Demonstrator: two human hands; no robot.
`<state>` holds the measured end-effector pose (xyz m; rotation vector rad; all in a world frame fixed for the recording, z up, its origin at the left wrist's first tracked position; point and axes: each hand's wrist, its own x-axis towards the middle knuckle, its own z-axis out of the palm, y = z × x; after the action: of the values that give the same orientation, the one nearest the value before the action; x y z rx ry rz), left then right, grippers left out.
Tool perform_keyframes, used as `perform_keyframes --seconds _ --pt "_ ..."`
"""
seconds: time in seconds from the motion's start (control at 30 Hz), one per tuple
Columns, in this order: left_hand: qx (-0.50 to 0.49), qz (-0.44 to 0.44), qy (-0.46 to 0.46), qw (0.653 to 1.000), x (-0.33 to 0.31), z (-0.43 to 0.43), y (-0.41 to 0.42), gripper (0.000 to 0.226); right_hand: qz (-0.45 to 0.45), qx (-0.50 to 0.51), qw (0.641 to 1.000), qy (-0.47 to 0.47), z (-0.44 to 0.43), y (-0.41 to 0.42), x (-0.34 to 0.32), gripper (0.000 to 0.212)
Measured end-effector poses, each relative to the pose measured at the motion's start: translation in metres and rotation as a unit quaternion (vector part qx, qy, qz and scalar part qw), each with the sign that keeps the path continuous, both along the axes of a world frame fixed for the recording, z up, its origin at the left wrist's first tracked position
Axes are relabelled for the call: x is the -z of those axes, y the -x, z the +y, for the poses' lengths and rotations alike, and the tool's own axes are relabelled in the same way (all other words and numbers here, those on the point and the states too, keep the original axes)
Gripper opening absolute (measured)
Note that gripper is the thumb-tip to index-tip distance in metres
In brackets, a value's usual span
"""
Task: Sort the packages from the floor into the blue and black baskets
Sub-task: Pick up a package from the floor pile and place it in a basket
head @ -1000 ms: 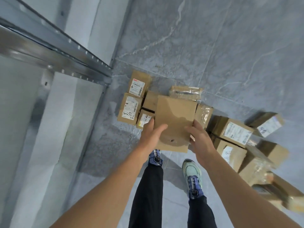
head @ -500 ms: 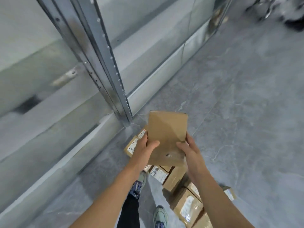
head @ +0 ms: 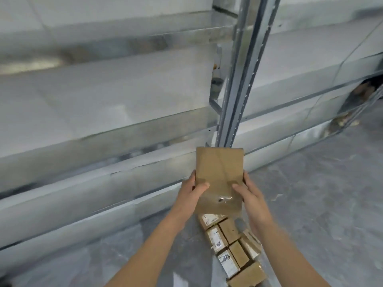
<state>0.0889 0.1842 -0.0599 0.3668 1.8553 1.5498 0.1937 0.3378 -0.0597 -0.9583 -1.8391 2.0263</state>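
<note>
Your left hand [head: 191, 192] and right hand [head: 248, 193] clasp the flat package [head: 219, 172], just before the metal post [head: 238, 79]. No label shows: flip it, read, then choose a basket

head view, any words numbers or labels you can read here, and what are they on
No text can be read.
Flat brown cardboard package, held by the left hand and right hand: no print on the face in view.
White labels on the small brown cardboard boxes on the grey floor: print and dark handwriting, too blurred to read.
</note>
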Motion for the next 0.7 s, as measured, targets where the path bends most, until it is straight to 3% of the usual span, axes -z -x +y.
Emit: perform_keyframes --seconds 0.33,0.7 --pt "-0.168 0.04 0.006 0.985 -0.026 -0.241 0.025 0.037 0.017 -0.194 0.98 -0.035 -0.204 0.09 -0.029 0.046" --pt "-0.362 0.026 0.023 0.932 -0.016 -0.466 0.01 0.036 -0.004 -0.367 0.93 -0.023 -0.423 0.159 -0.018 0.041"
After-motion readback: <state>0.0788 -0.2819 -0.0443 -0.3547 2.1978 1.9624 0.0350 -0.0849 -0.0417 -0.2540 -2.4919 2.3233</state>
